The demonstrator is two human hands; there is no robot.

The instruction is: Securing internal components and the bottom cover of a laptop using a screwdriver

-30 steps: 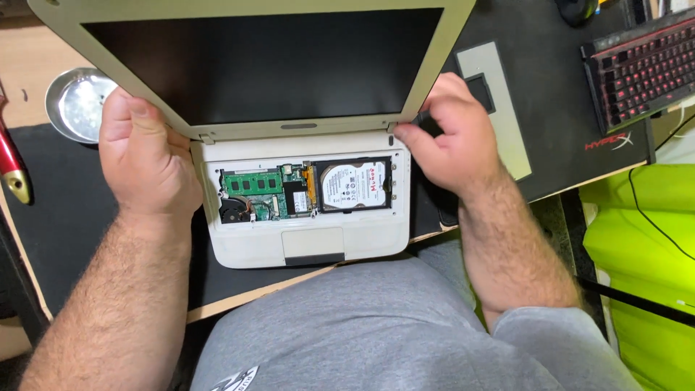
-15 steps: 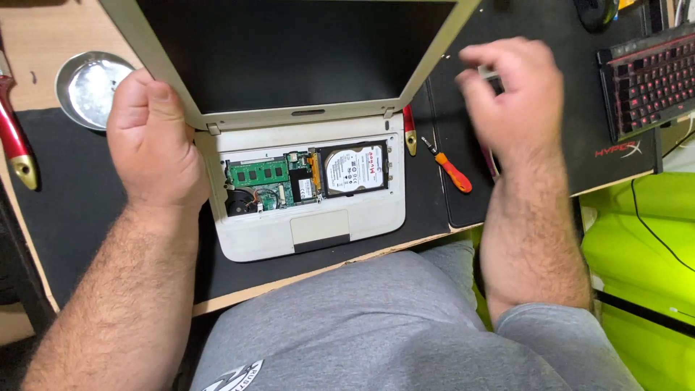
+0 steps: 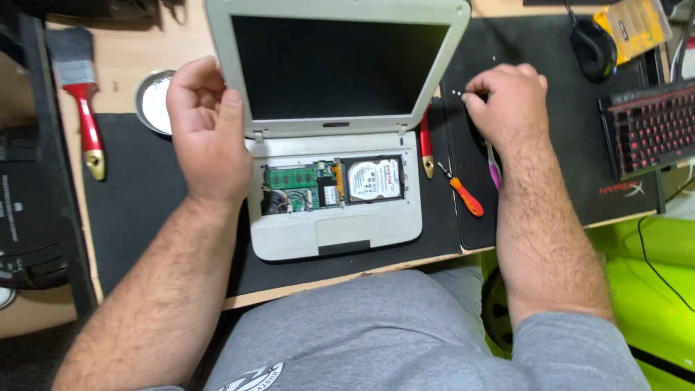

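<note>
Right hand (image 3: 507, 105) shifted from laptop hinge out to black mat (image 3: 557, 166), fingers pinched over tiny screws (image 3: 456, 92), contents unclear | left hand (image 3: 206, 134) loosely curled on laptop (image 3: 337, 217) left edge, lid up | screwdriver (image 3: 463, 194) just right of base | room: mat right open, brush (image 3: 83, 108) and dish (image 3: 152, 101) crowd left

paintbrush (image 3: 79, 94) far left | metal dish (image 3: 153, 101) | orange screwdriver (image 3: 463, 194) | mouse (image 3: 594, 47) | kbd (image 3: 648, 127) right
</note>
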